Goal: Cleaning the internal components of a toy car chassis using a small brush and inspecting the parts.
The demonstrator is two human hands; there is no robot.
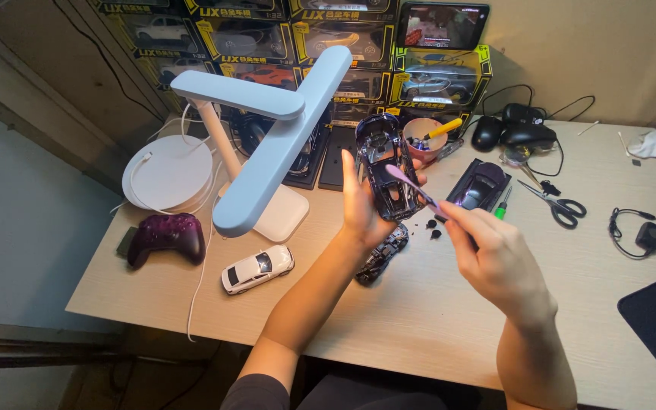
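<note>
The left hand (362,209) is holding a toy car shell (385,167) up above the bench (449,319), with the shell's open inside facing the camera. The fingers of that hand are wrapping around the shell's left side and the thumb is sticking up beside it. The right hand (495,258) is pinching a thin purple tool (411,186) between its fingers, and the tip of the tool is reaching into the shell. The shell is looking dark and shiny, so it is probably hard, light and a bit slippery. Its thin edges and window posts could snap, so holding it by the two long sides looks safest. The tool is looking thin and light, and it may bend if pushed hard. Under the hands, a dark car base (381,254) is lying on the bench, and some small black bits (430,228) are sitting just beside it. Another dark car part (480,186) is resting farther back. A white toy car (257,269) is standing on the left, near a purple game pad (165,235) and a white lamp (267,144). Scissors (559,205) are lying on the right, and a pink cup (427,137) with tools in it is sitting behind the shell. Boxes of toy cars (305,45) are stacked along the wall.
</note>
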